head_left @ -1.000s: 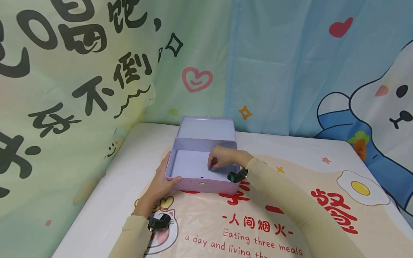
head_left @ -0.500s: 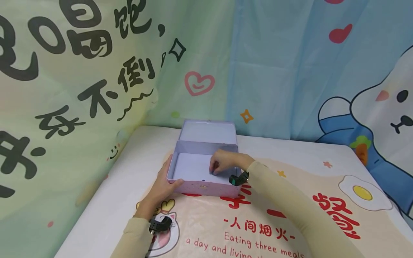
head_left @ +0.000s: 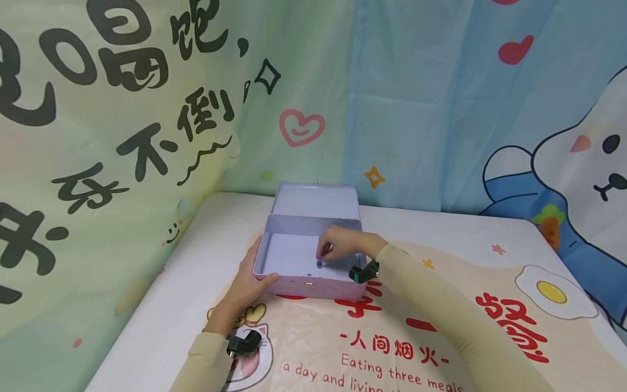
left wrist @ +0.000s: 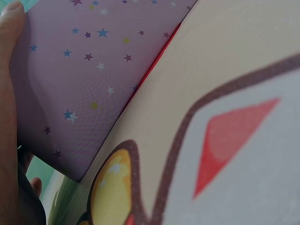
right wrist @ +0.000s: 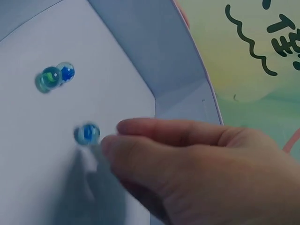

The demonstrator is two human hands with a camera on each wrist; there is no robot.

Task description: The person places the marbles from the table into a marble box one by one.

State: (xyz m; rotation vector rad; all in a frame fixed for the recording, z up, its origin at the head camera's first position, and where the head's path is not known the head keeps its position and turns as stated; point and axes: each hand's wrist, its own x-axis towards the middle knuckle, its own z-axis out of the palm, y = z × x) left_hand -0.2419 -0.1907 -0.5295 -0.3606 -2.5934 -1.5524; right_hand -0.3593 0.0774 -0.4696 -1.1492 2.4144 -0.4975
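Observation:
A pink, star-patterned box [head_left: 289, 287] stands with its lid [head_left: 315, 200] raised at the back. My left hand [head_left: 247, 269] grips its front left corner, thumb on the front wall and fingers along the left side. In the left wrist view the thumb [left wrist: 10, 28] lies against the starry wall. Inside the box, my right hand [head_left: 340, 242] hovers over the floor with bent fingers. Its fingertips [right wrist: 110, 143] are beside a clear blue marble [right wrist: 89, 134], with a small gap between. Farther off in the right wrist view lie a green marble [right wrist: 50, 77] and another blue marble [right wrist: 67, 71], close together.
The box rests on a printed mat [head_left: 401, 305] laid over a white table [head_left: 470, 228]. Printed cloth hangs behind [head_left: 401, 109] and to the left. The box's side wall [right wrist: 159, 42] rises close to the right hand.
The right fingertips have shifted slightly, and a blue marble now shows beneath them, apart from the fingers. The left hand keeps its hold on the box. The head view has tilted a little.

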